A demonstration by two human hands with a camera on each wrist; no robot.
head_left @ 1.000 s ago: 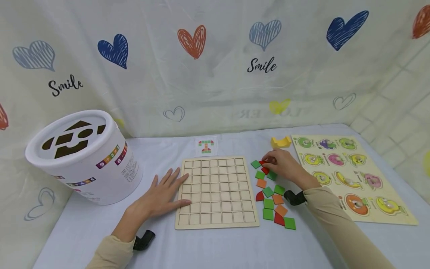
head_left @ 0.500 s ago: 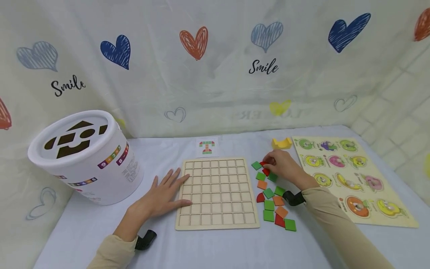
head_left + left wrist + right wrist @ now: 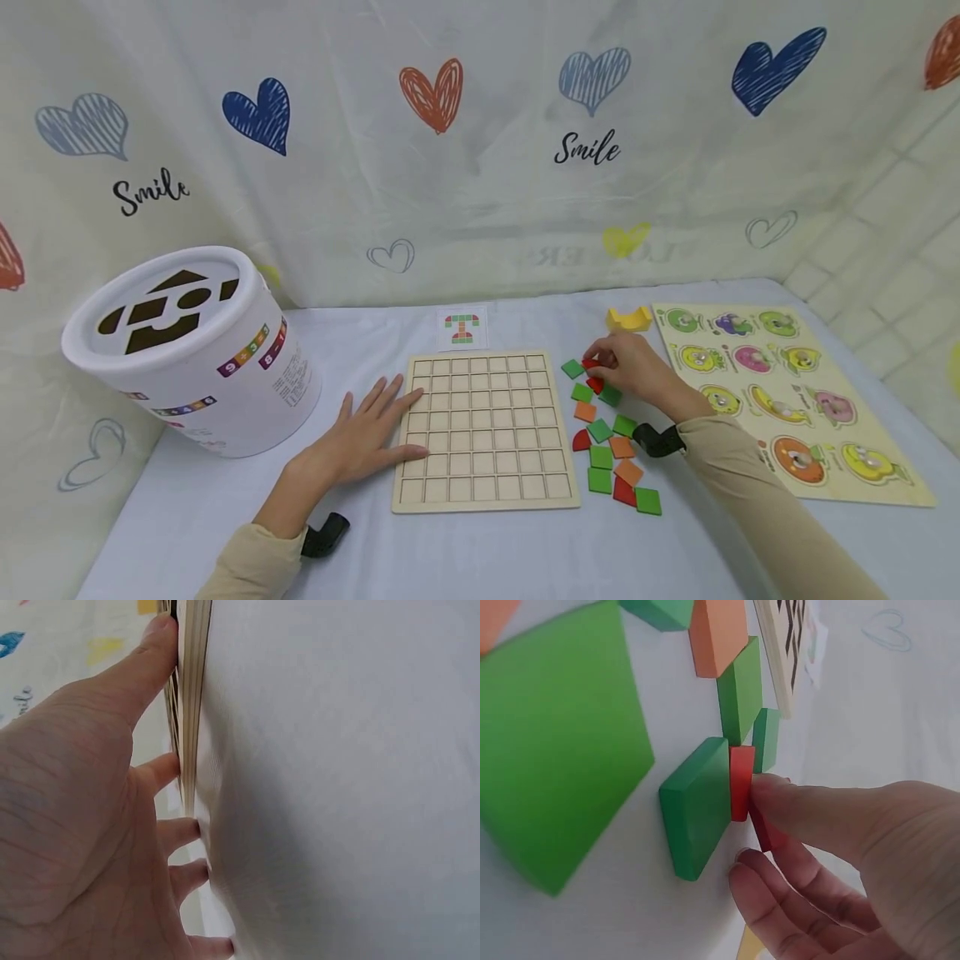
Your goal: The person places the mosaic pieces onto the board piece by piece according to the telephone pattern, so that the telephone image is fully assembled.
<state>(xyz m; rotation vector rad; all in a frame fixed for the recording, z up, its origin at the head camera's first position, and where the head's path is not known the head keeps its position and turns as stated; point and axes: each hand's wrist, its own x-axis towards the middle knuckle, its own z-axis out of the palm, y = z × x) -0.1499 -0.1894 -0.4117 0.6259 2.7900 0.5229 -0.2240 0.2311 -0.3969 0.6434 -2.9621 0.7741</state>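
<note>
White table (image 3: pixel 465 554), heart-print curtain (image 3: pixel 495 192) behind. Left hand (image 3: pixel 363 437): fingers spread wide, touching left edge of grid board (image 3: pixel 486 442). Right hand (image 3: pixel 633 367): fingers pinching red tile (image 3: pixel 765 834), right of board.

White bucket (image 3: pixel 206 367): it stood at left, dark shapes (image 3: pixel 163 334) on its lid (image 3: pixel 84 346).
Fruit board (image 3: pixel 840 492): it lay at right, just beside the yellow block (image 3: pixel 628 320).
Backdrop (image 3: pixel 495 200): drawn hearts (image 3: pixel 258 115) covered it.
</note>
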